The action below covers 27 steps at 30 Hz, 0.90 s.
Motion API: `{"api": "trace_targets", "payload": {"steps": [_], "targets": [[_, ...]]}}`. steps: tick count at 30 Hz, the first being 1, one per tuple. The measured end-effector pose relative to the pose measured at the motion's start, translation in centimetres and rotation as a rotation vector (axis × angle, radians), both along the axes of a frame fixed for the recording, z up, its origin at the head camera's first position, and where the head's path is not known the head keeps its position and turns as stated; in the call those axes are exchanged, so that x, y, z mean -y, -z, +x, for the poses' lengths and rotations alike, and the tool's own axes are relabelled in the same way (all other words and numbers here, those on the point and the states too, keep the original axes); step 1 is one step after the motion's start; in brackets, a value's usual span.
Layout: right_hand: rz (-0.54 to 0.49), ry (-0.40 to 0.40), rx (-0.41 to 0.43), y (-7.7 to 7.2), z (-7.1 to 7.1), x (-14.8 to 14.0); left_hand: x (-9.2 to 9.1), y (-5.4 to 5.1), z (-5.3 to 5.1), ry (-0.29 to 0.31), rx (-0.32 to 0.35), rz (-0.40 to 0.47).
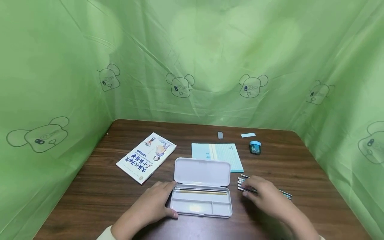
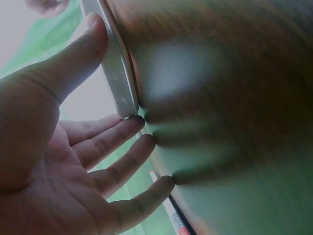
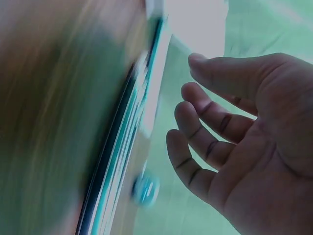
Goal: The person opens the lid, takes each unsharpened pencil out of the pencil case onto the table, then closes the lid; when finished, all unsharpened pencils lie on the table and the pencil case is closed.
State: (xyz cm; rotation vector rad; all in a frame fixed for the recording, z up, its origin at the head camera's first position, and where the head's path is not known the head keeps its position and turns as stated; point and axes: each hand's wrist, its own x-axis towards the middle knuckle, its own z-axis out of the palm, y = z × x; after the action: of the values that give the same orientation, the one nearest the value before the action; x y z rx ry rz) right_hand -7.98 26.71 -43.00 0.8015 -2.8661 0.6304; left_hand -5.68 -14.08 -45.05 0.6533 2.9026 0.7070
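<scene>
A white pencil case lies with its lid folded back; a few pencils lie in its long rear compartment. My left hand steadies the case's left end, thumb at the front corner and straight fingers along the side, as the left wrist view also shows. Over a small bunch of pencils on the table, right of the case, hovers my right hand. In the right wrist view its fingers are loosely bent, apart from the blurred pencils, with nothing between them.
Behind the case lies a light blue notebook, partly covered by the lid. A picture book is at the left. Farther back are a grey eraser, a pale blue strip and a blue-lidded sharpener. Green curtains surround the table.
</scene>
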Motion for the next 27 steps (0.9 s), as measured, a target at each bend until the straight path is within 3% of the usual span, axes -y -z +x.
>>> {"api": "trace_targets", "payload": {"steps": [4,9,14,27], "targets": [[0.026,-0.091,0.08,-0.8,0.1,4.6,0.1,0.0,0.0,-0.003,0.0,-0.004],[0.068,-0.176,0.153,-0.4,0.2,7.9,0.0,0.0,0.2,-0.004,-0.003,-0.002],[0.111,-0.196,0.197,0.3,0.4,9.1,0.0,-0.1,0.1,-0.002,-0.004,-0.004],[0.145,-0.239,0.203,0.7,0.2,10.0,0.0,-0.1,0.0,-0.006,0.009,-0.009]]}}
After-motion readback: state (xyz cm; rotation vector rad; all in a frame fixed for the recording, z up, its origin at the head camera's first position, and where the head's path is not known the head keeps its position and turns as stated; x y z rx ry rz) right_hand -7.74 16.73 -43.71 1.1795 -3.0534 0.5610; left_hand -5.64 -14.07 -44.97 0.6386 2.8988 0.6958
